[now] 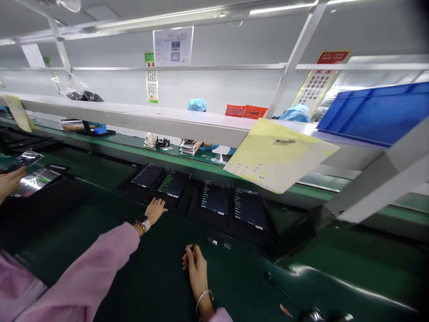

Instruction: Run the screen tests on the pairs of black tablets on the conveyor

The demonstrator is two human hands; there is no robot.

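Four dark tablets with lit text screens stand in a row on the green bench: the first tablet (pixel 147 175), the second tablet (pixel 174 183), the third tablet (pixel 215 198) and the fourth tablet (pixel 250 208). My left hand (pixel 156 210), in a pink sleeve with a wristwatch, reaches forward with its fingers spread at the lower edge of the second tablet. My right hand (pixel 196 268), wearing a bracelet, rests on the mat and pinches the end of a thin black cable (pixel 204 240). The cable's metal plug (pixel 219 243) lies just in front of the third tablet.
Another person's hand (pixel 10 181) at the far left holds a device beside a shiny tablet (pixel 35 180). A yellow sheet (pixel 275 156) hangs from the white shelf (pixel 167 120) above the tablets. A blue bin (pixel 378 114) sits on the shelf. Workers in blue caps sit behind.
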